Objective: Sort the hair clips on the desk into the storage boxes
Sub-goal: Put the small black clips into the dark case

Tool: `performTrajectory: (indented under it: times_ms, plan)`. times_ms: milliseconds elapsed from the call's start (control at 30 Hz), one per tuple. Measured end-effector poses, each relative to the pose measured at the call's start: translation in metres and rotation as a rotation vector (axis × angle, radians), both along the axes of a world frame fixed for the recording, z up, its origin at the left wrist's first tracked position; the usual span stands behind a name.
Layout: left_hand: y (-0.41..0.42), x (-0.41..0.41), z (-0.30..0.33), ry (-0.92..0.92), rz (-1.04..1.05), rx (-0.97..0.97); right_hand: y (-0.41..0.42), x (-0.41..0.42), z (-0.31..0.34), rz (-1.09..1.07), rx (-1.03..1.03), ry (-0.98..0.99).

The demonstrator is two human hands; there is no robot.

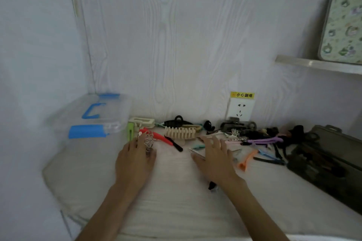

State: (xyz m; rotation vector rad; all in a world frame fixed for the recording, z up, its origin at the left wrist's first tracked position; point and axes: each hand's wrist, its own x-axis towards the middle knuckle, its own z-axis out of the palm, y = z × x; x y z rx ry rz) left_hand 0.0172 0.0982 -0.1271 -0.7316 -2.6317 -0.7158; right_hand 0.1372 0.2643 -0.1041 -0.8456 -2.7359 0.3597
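Desk (176, 201) fills lower frame, pale wood grain, same panel behind it. Dark box (329, 160) at right edge, open, dark contents too blurred to tell. Clear box (101, 115) with blue latches at left, lid on, against the corner. Shelf (321, 65) upper right with a floral board (344, 23) leaning on it. Socket (240, 108) on the back panel, yellow warning label above. Clips strung across mid frame between the two boxes: beige claw (181, 132), black claw (177, 121), red clip (156, 135), purple clip (264, 140), orange clip (245, 160), tangle of dark ones near the dark box. Left hand (135, 160) flat-ish, fingers round a metal wire clip (148, 143). Right hand (213, 156) spread, fingers straight, over a thin silver clip (196, 153); grip unclear. Hands apart. Small black clip (212, 185) beside right wrist.
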Motion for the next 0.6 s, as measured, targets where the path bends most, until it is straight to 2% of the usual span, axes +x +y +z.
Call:
performTrajectory:
  times_ms: [100,200,300,467,600]
  plan:
    - [0.002,0.002,0.002,-0.034,-0.069,0.073,-0.004,-0.005,-0.012,-0.002,0.054,-0.064]
    - [0.008,0.007,0.006,-0.028,-0.232,0.096,0.001,-0.003,-0.013,0.037,0.066,0.04]
    - [0.018,0.013,0.006,-0.002,-0.353,0.031,0.006,-0.001,-0.013,0.02,0.025,0.171]
    - [0.017,0.014,0.01,-0.21,-0.381,0.089,0.01,0.0,-0.012,0.009,-0.019,0.187]
    - [0.018,0.014,0.013,-0.16,-0.363,0.051,0.012,0.0,-0.005,0.066,0.032,0.074]
